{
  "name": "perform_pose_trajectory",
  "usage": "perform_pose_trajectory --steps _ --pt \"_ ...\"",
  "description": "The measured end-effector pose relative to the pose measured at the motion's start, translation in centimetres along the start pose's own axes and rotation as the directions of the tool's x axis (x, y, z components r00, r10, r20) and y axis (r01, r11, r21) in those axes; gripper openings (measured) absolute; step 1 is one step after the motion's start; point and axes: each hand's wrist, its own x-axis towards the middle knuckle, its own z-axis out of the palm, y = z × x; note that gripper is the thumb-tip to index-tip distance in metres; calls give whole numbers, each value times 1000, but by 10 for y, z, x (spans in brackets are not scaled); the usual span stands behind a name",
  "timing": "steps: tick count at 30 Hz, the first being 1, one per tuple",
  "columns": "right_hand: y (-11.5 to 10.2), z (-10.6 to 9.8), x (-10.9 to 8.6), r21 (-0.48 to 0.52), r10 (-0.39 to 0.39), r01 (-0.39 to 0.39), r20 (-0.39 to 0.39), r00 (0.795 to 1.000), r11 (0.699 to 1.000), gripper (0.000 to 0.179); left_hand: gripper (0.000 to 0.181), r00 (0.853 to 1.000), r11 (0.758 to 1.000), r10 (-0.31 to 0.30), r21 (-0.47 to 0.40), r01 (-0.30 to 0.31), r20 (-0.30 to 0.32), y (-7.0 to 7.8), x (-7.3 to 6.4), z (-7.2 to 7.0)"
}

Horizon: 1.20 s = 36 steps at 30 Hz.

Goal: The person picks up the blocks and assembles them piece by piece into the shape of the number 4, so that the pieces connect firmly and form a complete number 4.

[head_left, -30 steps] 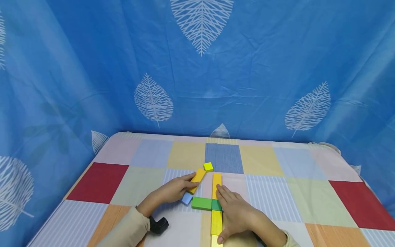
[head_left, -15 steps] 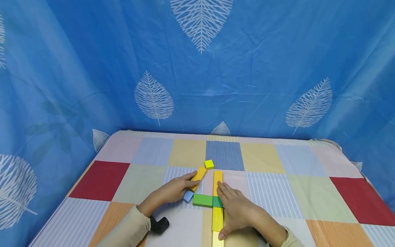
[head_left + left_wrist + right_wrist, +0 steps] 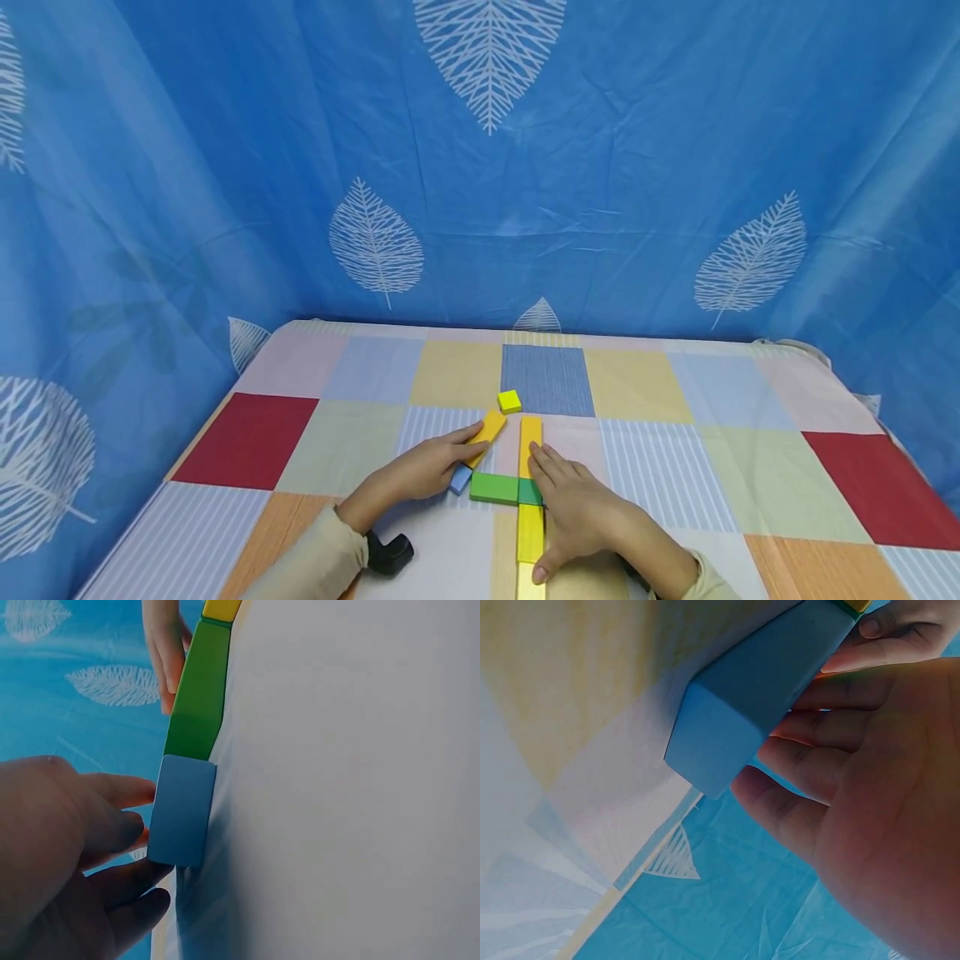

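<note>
In the head view my left hand (image 3: pixel 433 467) pinches an orange-yellow block (image 3: pixel 491 429), thumb on the near side and fingers over the far side. The block lies slanted, its near end by a small blue block (image 3: pixel 461 479). A green block (image 3: pixel 494 488) runs from there to a dark green one (image 3: pixel 529 492) in a straight row. That row also has an orange block (image 3: pixel 530 435), a yellow block (image 3: pixel 530 533) and a pale yellow block (image 3: pixel 530 581). My right hand (image 3: pixel 581 512) rests along it, fingers extended. A blue block (image 3: pixel 739 697) beside its fingers shows in the right wrist view.
A small bright yellow block (image 3: pixel 509 402) lies beyond the slanted block. The patchwork cloth (image 3: pixel 660 475) covers the table, and a blue leaf-print curtain (image 3: pixel 600 167) hangs behind it. A black wrist strap mount (image 3: pixel 390 554) sits by the left sleeve.
The blue block by my left hand sits slightly closer to the green block than a second ago. Both hands keep nearly the same place, and the head view has shifted slightly.
</note>
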Motion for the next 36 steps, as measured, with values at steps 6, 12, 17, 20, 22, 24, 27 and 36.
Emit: perform_pose_trajectory --steps 6,12,17,20,22,24,27,36 --pt "1 0 2 -6 0 0 5 1000 1000 130 42 999 999 -29 21 29 30 2 0 0" --pt "2 0 2 -6 -3 3 4 1000 1000 130 46 997 999 -46 19 45 56 3 0 -2" --pt "2 -1 2 2 3 -3 7 1000 1000 129 45 998 999 -33 7 32 58 0 1 -2" --pt "2 0 1 8 6 -6 9 1000 1000 130 43 999 1000 6 4 -6 39 -3 1 -3" --pt "2 0 1 13 5 -6 11 1000 1000 130 42 999 999 38 11 -38 21 -6 0 -2" --pt "2 0 0 15 4 -4 12 1000 1000 130 40 998 998 67 16 -67 3 -9 -1 -2" --pt "1 0 0 20 3 -3 14 1000 1000 129 40 996 995 92 26 -92 -12 -12 -2 -2" --pt "1 0 0 21 4 -4 16 1000 1000 129 41 994 993 107 42 -107 -11 -13 -1 -4"
